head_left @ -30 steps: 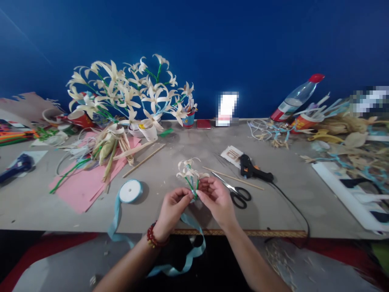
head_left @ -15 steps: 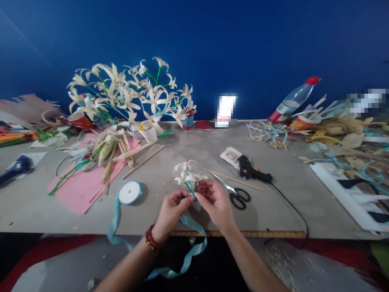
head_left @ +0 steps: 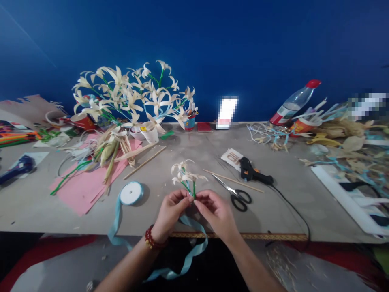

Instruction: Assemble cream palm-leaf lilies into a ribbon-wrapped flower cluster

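Between my hands stands a small bunch of cream artificial flowers on green and pale blue stems. My left hand pinches the stems low down, fingers closed. My right hand is closed at the same spot, fingertips on the stems from the right. A light blue ribbon trails from under my fingers, loops below the table edge and runs back to its spool at the left. Just right of my right hand lie black-handled scissors, slightly apart at the blades. The stem ends are hidden by my fingers.
A black glue gun and a thin stick lie beyond the scissors. Large cream flowers stand in cups at back left, above pink paper. A bottle leans at back right, near a white power strip.
My right hand's fingers have curled in closer onto the stems, uncovering more of the green stem. The flowers stand slightly more upright. The view has shifted a little.
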The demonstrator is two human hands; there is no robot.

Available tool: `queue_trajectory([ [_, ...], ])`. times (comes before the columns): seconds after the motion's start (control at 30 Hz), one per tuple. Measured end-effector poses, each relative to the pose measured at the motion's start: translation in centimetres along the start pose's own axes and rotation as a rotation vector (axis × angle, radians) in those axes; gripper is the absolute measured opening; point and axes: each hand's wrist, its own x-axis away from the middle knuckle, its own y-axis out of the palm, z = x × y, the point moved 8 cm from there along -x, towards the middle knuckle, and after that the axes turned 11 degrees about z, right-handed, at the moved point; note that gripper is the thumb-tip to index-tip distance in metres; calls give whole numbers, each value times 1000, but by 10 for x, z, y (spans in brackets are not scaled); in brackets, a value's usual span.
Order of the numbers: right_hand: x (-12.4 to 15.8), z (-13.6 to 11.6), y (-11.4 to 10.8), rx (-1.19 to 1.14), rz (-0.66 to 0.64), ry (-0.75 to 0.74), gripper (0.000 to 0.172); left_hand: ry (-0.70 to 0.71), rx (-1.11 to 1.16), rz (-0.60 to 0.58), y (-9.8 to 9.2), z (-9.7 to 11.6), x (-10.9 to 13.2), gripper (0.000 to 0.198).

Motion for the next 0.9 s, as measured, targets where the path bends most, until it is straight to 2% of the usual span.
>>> queue_trajectory([
  [0.17,2,-2,4,50,-11,12,10,7,4,12,1,3,1,36],
  [0.33,3,-14,2,172,7,-64,7,31,-15,-7,2,6,1,35],
  [0.53,4,-21,-2,288,27,-152,8,37,-39,-65,6,6,0,32],
  [0.9,5,-20,-2,330,37,-171,16,47,-40,-42,6,7,2,32],
])
